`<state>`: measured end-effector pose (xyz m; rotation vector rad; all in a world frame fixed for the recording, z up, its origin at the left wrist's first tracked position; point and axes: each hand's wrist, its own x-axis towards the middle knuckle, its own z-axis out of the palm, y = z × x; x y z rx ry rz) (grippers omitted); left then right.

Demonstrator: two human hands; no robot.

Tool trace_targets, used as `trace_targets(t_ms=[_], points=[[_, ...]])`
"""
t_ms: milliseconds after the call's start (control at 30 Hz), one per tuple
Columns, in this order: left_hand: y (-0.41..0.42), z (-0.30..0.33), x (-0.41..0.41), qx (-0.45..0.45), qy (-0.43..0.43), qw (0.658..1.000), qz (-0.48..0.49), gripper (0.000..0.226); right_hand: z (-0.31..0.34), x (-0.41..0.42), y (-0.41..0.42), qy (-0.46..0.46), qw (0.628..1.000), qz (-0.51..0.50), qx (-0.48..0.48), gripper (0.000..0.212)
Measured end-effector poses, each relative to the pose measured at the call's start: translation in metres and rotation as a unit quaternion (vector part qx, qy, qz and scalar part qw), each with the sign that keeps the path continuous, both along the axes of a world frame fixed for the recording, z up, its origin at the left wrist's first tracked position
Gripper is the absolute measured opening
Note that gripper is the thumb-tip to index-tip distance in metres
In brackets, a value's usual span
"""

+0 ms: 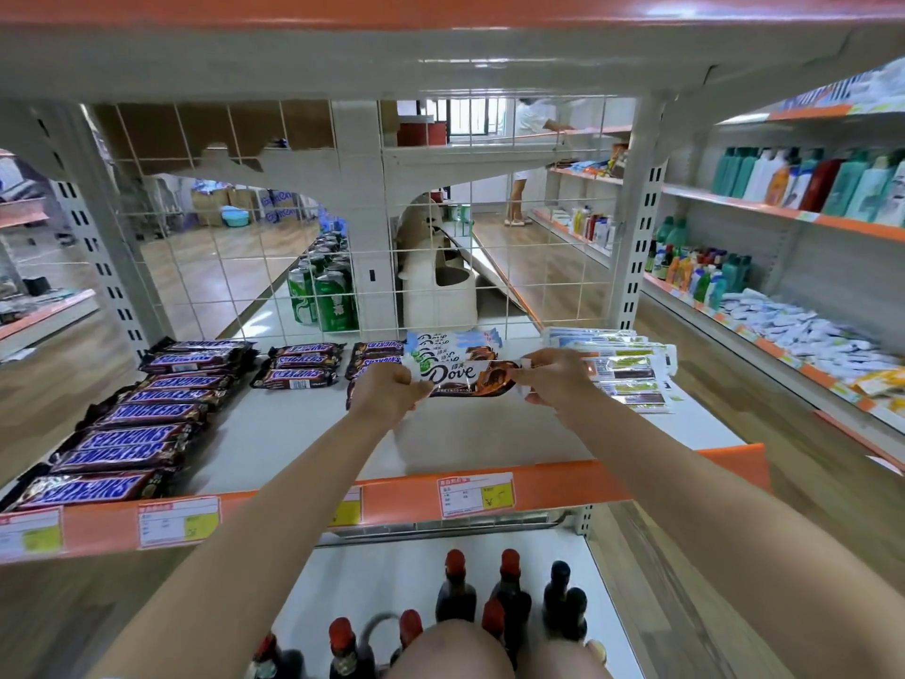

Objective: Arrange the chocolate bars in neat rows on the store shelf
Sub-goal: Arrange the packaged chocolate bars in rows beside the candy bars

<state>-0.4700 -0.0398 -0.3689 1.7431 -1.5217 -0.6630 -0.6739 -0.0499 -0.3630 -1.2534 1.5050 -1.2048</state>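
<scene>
Toward the back edge of the shelf (313, 433), near its middle, a Dove bar (465, 379) is held level by both hands, just above and in front of the Dove stack (453, 343) already laid against the wire grid (245, 267). The bar is gripped at its two ends, presumably so that it can be kept square to the stack and lowered flat as the next piece in the row. The left end of the wrapper is pinched by the curled fingers of the left hand (384, 392), and the right end by those of the right hand (556, 374); the printed face is turned up and lies between the two hands, uncovered. Whether the bar's underside touches the shelf cannot be told. Snickers bars (137, 433) are laid in an overlapping column along the shelf's left side, with shorter Snickers piles (303, 365) at the back edge, suggesting sorting by brand. Pale-wrapped bars (622, 370) are stacked by the right back corner, just beside the right hand. The front half of the shelf's middle is judged available for further rows.
</scene>
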Motion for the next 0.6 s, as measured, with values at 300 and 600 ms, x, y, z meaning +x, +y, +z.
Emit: trace_targets(t_ms=[300, 600], points=[[-0.033, 0.006, 0.005, -0.028, -0.115, 0.992, 0.029, 0.043, -0.002, 0.015, -0.032, 0.042, 0.998, -0.029, -0.02, 0.016], [-0.046, -0.004, 0.011, -0.003, -0.146, 0.989, 0.021, 0.041, -0.02, 0.018, -0.056, 0.161, 0.987, -0.012, 0.003, 0.013]])
